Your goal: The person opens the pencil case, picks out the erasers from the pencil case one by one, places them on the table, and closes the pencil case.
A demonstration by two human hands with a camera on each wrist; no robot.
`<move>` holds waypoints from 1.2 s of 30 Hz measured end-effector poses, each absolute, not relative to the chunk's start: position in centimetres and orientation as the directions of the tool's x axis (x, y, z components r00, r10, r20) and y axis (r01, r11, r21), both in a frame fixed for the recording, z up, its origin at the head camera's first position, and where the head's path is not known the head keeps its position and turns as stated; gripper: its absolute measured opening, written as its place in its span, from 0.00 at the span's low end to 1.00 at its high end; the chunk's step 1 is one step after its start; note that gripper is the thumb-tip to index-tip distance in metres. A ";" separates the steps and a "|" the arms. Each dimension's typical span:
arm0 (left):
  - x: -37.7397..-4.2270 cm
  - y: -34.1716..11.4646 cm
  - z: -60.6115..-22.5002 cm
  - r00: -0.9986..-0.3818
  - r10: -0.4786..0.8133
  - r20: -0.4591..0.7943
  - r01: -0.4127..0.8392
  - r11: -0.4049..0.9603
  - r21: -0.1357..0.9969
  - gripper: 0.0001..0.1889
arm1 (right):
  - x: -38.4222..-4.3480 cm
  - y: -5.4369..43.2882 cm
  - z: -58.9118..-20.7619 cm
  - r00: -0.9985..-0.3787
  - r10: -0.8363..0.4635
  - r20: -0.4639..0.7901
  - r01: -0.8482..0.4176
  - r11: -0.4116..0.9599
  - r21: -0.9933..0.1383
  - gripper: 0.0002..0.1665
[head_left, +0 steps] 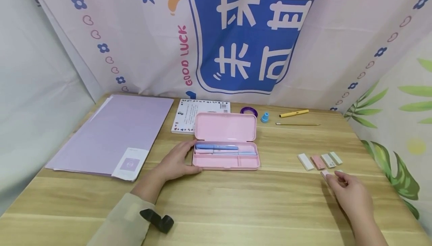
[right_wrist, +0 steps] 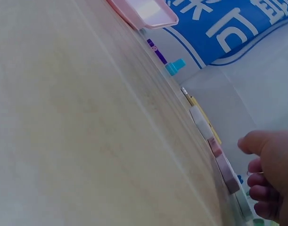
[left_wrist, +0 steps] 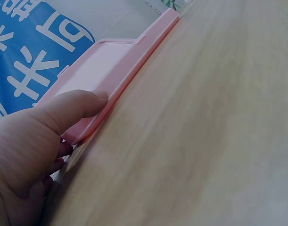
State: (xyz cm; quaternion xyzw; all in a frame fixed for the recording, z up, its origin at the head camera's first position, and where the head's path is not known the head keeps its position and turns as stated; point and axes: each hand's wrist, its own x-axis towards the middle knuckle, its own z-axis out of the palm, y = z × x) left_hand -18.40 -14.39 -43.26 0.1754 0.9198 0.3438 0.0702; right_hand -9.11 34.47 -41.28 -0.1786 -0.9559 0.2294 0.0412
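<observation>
A pink pencil case (head_left: 226,167) lies with its lid raised, holding a blue pen (head_left: 217,147) and other slim pens. My left hand (head_left: 177,160) grips its left end; in the left wrist view the thumb (left_wrist: 82,106) presses the front wall while the other fingers are partly hidden. On the right, my right hand (head_left: 352,193) hovers over a group of erasers, fingers loosely bent, thumb apart from them in the right wrist view. A pale pink eraser (head_left: 325,173) shows just past its fingertips. Behind it lie a white eraser (head_left: 305,162), a darker pink eraser (head_left: 318,162) and others.
A lilac folder (head_left: 118,133) covers the left of the table. Behind the case lies a white booklet (head_left: 183,116). Along the back are a purple tape roll (head_left: 249,110), a small blue cone-shaped item (head_left: 265,117), a yellow pen (head_left: 294,113) and a pencil (head_left: 298,124).
</observation>
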 end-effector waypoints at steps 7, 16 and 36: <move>-18.3 -14.4 -43.4 -0.927 0.374 0.009 0.288 0.698 0.656 0.52 | -11.7 31.7 -39.9 -0.954 0.264 0.144 0.154 0.840 -0.520 0.32; -18.3 -14.5 -43.5 -0.929 0.371 0.012 0.288 0.701 0.652 0.52 | -18.7 25.8 -38.2 -0.991 0.101 0.085 0.026 0.779 -0.627 0.33; -18.1 -14.6 -43.3 -0.931 0.366 0.005 0.281 0.704 0.652 0.52 | -28.3 18.7 -38.2 -0.997 -0.023 -0.073 0.038 0.685 -0.727 0.26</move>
